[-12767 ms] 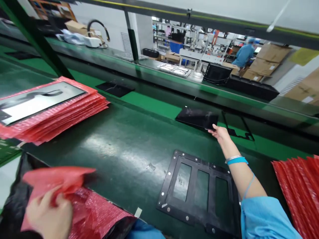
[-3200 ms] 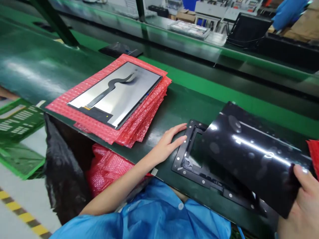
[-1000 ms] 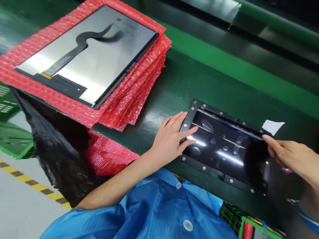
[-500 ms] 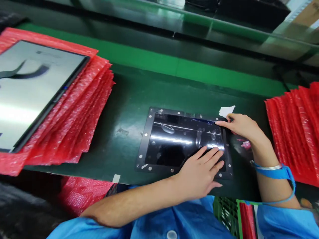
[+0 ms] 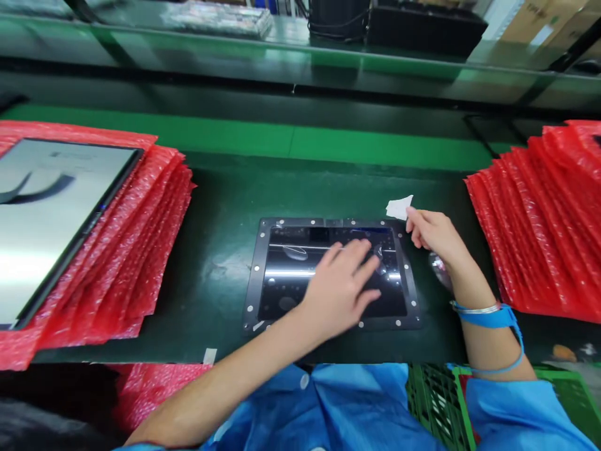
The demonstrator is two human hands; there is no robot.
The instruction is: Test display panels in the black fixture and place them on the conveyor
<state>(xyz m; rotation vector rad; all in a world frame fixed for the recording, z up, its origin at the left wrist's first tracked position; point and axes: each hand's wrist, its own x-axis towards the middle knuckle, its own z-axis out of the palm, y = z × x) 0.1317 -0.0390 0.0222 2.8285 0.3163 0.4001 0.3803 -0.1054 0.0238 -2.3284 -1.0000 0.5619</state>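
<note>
A: How many hands are there, and how are the fingers?

B: Two. The left hand [image 5: 340, 285] is spread, fingers released, over one glossy dark panel [image 5: 286, 288]; whether it presses down, I cannot tell. The right hand [image 5: 432, 235] has curled fingers, the tips at the edge of one white scrap [image 5: 399, 207] — pinching or merely touching, I cannot tell.

A: Where is the panel?

B: Flat mid-table, within the border of one black frame [image 5: 256, 288] dotted with silver studs. The scrap lies just beside the frame's far right corner.

A: What else can be counted?

B: Two piles of red bubble wrap: a left stack [image 5: 159, 238], topped by one silver-backed screen [image 5: 56, 219], and a right stack [image 5: 521, 238]. One blue wristband [image 5: 488, 317] circles the right arm.

A: And the surface, the room?

B: The table [image 5: 305, 188] is dark green, with one pale tape piece [image 5: 210, 356] on its near edge. A brighter green strip [image 5: 225, 134] runs behind — then a raised ledge [image 5: 291, 28] bearing a black box [image 5: 422, 31], with cardboard boxes [image 5: 539, 25] farther right.
</note>
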